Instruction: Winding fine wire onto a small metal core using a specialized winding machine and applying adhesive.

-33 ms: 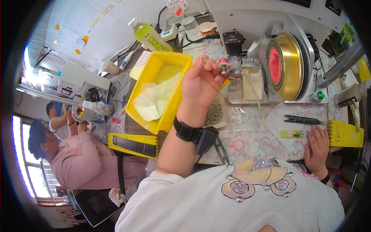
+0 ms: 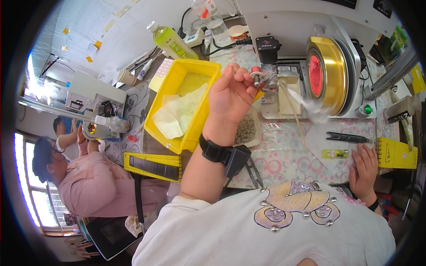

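Observation:
My left hand [image 2: 231,94] is raised beside a red-topped metal post [image 2: 256,76] on the machine. Its fingers are curled in; whatever they pinch is too small or hidden to name. A black wrist strap with a dark box [image 2: 237,160] sits on that forearm. Fingers stretched, my right hand [image 2: 366,170] rests flat on the table's right side. Near its fingertips lie a slim black tool [image 2: 348,137] and a small yellow-green packet-like item [image 2: 336,154]. A gold wheel with a red centre [image 2: 328,75] stands on the machine. Before it hangs a blurred whitish smear [image 2: 313,107].
Left of my arm is a yellow bin [image 2: 153,122] holding pale sheets. A tray of small metal parts [image 2: 246,128] stands partly behind my forearm, pliers [image 2: 254,174] nearer. A green drink bottle [image 2: 171,40] is behind. Another person [image 2: 95,184] works at left.
The whitish smear has appeared in front of the gold wheel, low on its left. Both my hands are in the same places.

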Tool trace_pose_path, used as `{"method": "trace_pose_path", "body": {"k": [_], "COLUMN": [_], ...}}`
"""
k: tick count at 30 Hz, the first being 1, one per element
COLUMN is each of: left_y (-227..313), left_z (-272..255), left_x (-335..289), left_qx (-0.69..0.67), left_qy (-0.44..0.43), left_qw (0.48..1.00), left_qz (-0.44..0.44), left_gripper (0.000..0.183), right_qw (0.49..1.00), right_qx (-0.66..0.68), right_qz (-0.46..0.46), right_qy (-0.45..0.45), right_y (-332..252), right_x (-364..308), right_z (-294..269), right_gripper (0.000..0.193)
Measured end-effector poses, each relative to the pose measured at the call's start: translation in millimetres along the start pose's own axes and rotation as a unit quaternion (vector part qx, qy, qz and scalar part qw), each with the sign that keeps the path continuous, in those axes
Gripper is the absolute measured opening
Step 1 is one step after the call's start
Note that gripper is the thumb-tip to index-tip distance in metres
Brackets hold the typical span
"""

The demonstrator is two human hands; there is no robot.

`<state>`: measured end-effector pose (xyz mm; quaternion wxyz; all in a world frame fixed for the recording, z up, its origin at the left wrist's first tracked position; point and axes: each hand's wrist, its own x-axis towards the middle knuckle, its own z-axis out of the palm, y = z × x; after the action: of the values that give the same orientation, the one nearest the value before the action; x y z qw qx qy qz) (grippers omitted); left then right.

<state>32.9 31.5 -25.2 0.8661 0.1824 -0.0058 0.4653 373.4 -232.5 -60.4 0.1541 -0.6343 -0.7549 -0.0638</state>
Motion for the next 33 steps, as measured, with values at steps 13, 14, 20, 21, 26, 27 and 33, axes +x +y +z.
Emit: {"method": "trace_pose_path", "body": {"k": [13, 14, 20, 21, 26, 27, 33], "left_y": [0.0, -0.2, -0.1, -0.3, -0.3, -0.3, -0.4], "left_z": [1.0, 1.1, 1.2, 1.0, -0.5, -0.8, 0.3], "left_x": [0.4, 0.3, 0.4, 0.3, 0.7, 0.5, 0.5], "left_qx": [0.004, 0.006, 0.011, 0.009, 0.007, 0.007, 0.005], "left_qy": [0.013, 0.012, 0.004, -0.002, 0.000, -0.001, -0.015], "left_qw": [1.000, 1.000, 1.000, 1.000, 1.000, 1.000, 1.000], "left_qz": [0.004, 0.006, 0.006, 0.005, 0.005, 0.004, 0.002], "left_gripper": [0.022, 0.022, 0.021, 0.021, 0.021, 0.021, 0.020], "right_qw": [1.000, 1.000, 1.000, 1.000, 1.000, 1.000, 1.000], "right_qx": [0.002, 0.002, 0.001, -0.003, 0.000, -0.005, -0.009], "right_qz": [-0.004, -0.003, -0.005, -0.004, -0.006, -0.003, -0.008], "right_qy": [0.012, 0.012, 0.015, 0.012, 0.014, 0.010, 0.013], "right_y": [-2.0, -2.2, -2.2, -2.3, -2.3, -2.4, -2.4], "right_x": [1.7, 1.7, 2.5, 2.5, 2.6, 2.4, 1.7], "right_z": [-0.8, -0.9, -1.1, -1.1, -1.6, -1.5, -1.0], "right_gripper": [0.037, 0.037, 0.036, 0.036, 0.036, 0.036, 0.036]}}
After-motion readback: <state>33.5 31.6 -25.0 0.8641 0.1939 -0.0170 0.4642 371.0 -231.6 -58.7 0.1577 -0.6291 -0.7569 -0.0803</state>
